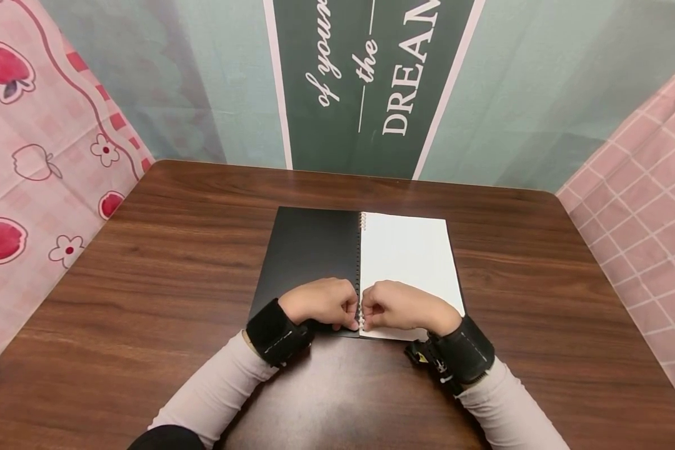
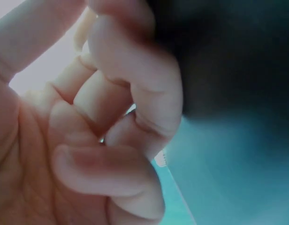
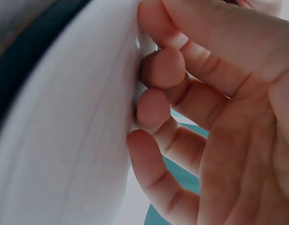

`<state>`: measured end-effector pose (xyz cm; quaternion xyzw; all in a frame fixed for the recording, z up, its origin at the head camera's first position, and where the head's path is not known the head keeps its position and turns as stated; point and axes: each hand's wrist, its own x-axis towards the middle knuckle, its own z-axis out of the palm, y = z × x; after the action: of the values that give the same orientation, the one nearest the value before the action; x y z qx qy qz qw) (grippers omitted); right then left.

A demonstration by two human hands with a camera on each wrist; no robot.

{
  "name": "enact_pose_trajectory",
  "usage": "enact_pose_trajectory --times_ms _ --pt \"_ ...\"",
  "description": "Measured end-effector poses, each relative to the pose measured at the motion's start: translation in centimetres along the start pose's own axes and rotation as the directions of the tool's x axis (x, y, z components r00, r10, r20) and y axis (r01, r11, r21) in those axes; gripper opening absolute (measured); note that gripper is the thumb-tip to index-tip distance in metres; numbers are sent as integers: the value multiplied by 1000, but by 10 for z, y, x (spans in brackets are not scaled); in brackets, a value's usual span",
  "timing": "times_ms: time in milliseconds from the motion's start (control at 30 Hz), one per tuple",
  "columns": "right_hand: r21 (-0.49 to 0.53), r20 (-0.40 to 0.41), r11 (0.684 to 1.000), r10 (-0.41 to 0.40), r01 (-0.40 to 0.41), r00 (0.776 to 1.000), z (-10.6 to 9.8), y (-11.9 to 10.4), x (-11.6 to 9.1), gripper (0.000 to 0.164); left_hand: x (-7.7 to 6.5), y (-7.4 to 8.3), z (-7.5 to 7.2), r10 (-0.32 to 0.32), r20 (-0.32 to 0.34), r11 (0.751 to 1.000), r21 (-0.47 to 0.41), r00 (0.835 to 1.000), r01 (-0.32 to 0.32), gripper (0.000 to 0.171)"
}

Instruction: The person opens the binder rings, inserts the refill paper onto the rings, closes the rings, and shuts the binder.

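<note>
A spiral notebook lies open on the table, its black cover (image 1: 314, 247) to the left and a white page (image 1: 407, 250) to the right. Coil loops (image 1: 362, 220) show at the far end of the spine, and pale loops of the spiral coil (image 1: 361, 322) at the near end. My left hand (image 1: 325, 301), fingers curled, pinches the coil there from the cover side. From the page side my right hand (image 1: 402, 305) pinches it too. Both sets of fingertips partly hide the coil. In the right wrist view, curled fingers (image 3: 154, 110) are against the white pages (image 3: 74, 122).
The brown wooden table (image 1: 174, 269) surrounds the notebook. Behind it hangs a green curtain (image 1: 529, 94) with white lettering. Pink patterned cloth (image 1: 45, 137) borders the left side, and a pink checked cloth (image 1: 652, 206) the right.
</note>
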<state>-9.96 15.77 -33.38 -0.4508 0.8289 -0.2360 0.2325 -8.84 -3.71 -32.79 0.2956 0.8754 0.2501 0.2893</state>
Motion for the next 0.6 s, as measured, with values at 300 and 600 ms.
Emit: enact_pose_trajectory --times_ms 300,600 --pt "-1 -16 1000 -14 14 1000 3 -1 3 16 -2 -6 0 23 -6 1000 -19 1000 -23 25" --pt "-5 3 1000 31 -31 1000 -3 -2 -3 19 -3 -3 -1 39 -12 999 13 999 -39 24"
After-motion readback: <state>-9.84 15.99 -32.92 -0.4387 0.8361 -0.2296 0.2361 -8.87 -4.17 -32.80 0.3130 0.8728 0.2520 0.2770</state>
